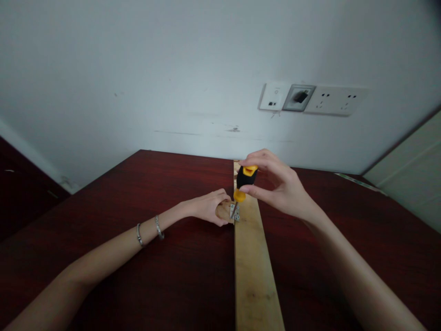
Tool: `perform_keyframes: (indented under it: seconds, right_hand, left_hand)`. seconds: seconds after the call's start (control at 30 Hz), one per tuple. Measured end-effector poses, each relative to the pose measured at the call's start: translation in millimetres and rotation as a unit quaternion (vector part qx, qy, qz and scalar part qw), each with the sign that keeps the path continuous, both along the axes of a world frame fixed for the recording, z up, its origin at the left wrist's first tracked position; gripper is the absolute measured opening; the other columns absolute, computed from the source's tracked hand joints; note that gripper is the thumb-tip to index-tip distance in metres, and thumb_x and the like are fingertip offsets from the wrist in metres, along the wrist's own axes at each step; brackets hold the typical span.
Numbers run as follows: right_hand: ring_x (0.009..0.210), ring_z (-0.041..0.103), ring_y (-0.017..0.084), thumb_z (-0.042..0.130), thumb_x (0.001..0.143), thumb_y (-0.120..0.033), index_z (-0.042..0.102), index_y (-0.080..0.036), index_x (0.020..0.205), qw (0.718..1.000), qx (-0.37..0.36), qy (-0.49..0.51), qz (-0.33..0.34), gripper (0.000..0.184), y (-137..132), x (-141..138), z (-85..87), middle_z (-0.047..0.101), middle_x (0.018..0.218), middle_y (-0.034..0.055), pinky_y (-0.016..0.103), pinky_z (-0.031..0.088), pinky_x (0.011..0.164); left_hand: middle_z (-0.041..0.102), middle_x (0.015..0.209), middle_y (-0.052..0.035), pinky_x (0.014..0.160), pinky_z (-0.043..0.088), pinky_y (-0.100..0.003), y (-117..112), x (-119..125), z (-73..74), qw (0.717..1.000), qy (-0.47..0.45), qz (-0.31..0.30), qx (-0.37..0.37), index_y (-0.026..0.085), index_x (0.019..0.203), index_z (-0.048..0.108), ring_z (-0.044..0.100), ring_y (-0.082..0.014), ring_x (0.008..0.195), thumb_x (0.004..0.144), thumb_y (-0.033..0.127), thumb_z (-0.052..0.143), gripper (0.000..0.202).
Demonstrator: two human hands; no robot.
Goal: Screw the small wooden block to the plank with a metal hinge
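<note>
Screwdriver [246, 178], gripped in right hand [284, 184], slants down to hinge [237, 214]; left hand [207, 206] grips wooden block [223, 211] beside board [257, 262] running toward far edge of bench [186, 271].

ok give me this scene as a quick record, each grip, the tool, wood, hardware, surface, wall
left grip: cupped around short wooden piece
right grip: holding yellow-and-black screwdriver by its handle
screwdriver tip: down at hinge-like metal plate
metal plate: spans short piece and long wooden plank
surface: dark red tabletop
wall: white, with socket panel
</note>
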State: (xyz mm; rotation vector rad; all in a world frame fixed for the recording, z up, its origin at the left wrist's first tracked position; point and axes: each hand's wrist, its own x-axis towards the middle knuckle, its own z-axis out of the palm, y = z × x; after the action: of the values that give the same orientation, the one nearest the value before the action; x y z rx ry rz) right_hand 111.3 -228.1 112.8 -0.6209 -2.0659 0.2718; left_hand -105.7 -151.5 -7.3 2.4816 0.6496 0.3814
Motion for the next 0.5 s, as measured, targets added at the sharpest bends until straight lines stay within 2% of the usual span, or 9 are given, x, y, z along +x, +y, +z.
perform_keyframes:
  seconds: [0.13,0.27,0.4,0.5]
  right_hand:
    - [0.116,0.057,0.021,0.061,0.086,-0.013,0.054,-0.029,0.131,0.999,-0.030,-0.035,0.017,0.049,-4.7,1.8,2.1,0.060,0.127,0.0059,0.037,0.054,0.090]
    - [0.109,0.060,0.021,0.065,0.085,-0.019,0.055,-0.029,0.131,1.000,-0.016,-0.027,-0.006,0.048,-2.1,0.5,-0.1,0.064,0.122,0.0053,0.038,0.055,0.088]
    - [0.102,0.060,0.021,0.067,0.085,-0.022,0.060,-0.030,0.123,1.000,-0.004,-0.029,-0.009,0.039,0.0,-1.1,-0.4,0.062,0.111,0.0058,0.041,0.054,0.089]
    - [0.110,0.058,0.022,0.065,0.085,-0.018,0.060,-0.029,0.122,0.999,-0.022,-0.031,-0.011,0.039,-3.1,0.1,2.7,0.059,0.115,0.0069,0.040,0.054,0.091]
  left_hand:
    - [0.049,0.124,-0.0085,0.100,0.045,-0.041,-0.7,0.2,1.5,1.000,0.012,0.002,0.000,0.020,0.123,0.050,0.053,-0.0253,0.114,0.064,0.035,0.079,0.067]
    - [0.049,0.122,-0.0092,0.100,0.045,-0.042,1.0,0.4,-0.9,1.000,0.015,-0.001,0.000,0.019,0.124,0.049,0.054,-0.0257,0.113,0.064,0.035,0.078,0.068]
    - [0.049,0.120,-0.0087,0.099,0.045,-0.041,1.6,0.4,-2.5,1.000,0.007,0.002,0.001,0.019,0.123,0.050,0.054,-0.0259,0.113,0.064,0.035,0.078,0.068]
    - [0.049,0.120,-0.0082,0.098,0.046,-0.041,0.3,0.3,-0.4,1.000,0.008,0.002,-0.006,0.020,0.124,0.049,0.054,-0.0253,0.112,0.064,0.035,0.078,0.068]
